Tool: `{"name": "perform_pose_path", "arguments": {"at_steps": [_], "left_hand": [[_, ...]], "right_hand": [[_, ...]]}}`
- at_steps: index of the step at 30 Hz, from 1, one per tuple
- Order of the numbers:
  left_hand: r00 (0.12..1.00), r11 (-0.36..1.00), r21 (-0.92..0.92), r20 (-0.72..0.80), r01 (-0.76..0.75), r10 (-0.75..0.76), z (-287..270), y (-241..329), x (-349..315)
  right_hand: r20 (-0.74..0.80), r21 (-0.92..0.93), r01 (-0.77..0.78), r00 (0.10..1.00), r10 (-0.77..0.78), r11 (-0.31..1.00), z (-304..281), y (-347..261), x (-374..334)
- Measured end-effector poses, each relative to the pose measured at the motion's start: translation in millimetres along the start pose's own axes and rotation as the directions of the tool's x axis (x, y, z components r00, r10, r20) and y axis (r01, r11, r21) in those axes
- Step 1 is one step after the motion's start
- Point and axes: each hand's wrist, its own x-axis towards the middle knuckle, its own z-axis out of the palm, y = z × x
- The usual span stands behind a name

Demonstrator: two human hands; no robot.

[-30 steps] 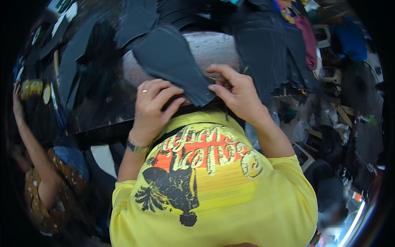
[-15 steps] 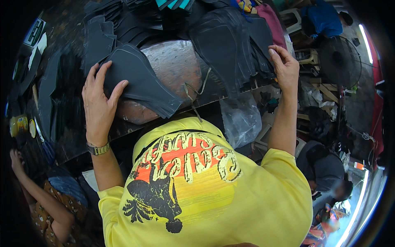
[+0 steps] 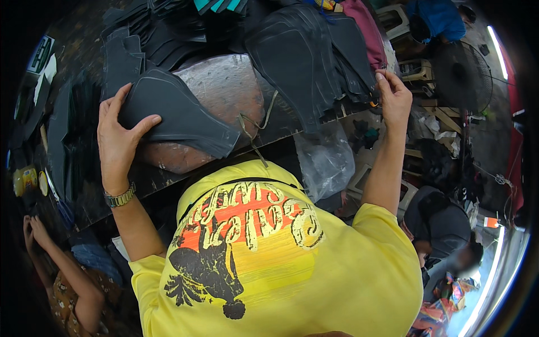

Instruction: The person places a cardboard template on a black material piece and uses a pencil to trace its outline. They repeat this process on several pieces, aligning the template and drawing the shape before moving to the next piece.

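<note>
Steadying the dark panel (image 3: 173,109), centre left, suits the wide-spread left hand (image 3: 119,133) touching its edge, while the right hand (image 3: 397,102), upper right, nearly pinches, its hold unclear.

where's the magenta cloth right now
In the head view, the magenta cloth is at the upper right, just right of the dark grey flat panels and above the right hand.

Dark grey flat cut piece (image 3: 174,112) before you, pale line inside its edge, broad rounded end at your left hand (image 3: 119,135), narrower end nearer your body, lying across the worn slab (image 3: 224,78).
</note>
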Motion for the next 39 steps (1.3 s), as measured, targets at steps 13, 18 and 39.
{"name": "perform_pose_path", "arguments": {"at_steps": [13, 18, 39], "left_hand": [[0.983, 0.774, -0.607, 0.115, 0.184, -0.143, 9.1, -25.8, -10.0], [0.984, 0.661, -0.735, 0.043, 0.149, -0.173, 16.4, -37.4, -14.3], [0.973, 0.559, -0.812, 0.047, 0.169, -0.227, 23.8, -24.1, -19.8]], "right_hand": [[-0.020, -0.133, -0.032, 0.999, 0.030, 0.991, 3.0, -5.0, -5.6], [0.088, -0.150, 0.052, 0.995, -0.039, 0.987, 10.0, -14.1, -13.1], [0.352, -0.017, 0.068, 0.934, -0.058, 0.998, 43.6, -62.5, -58.8]]}}
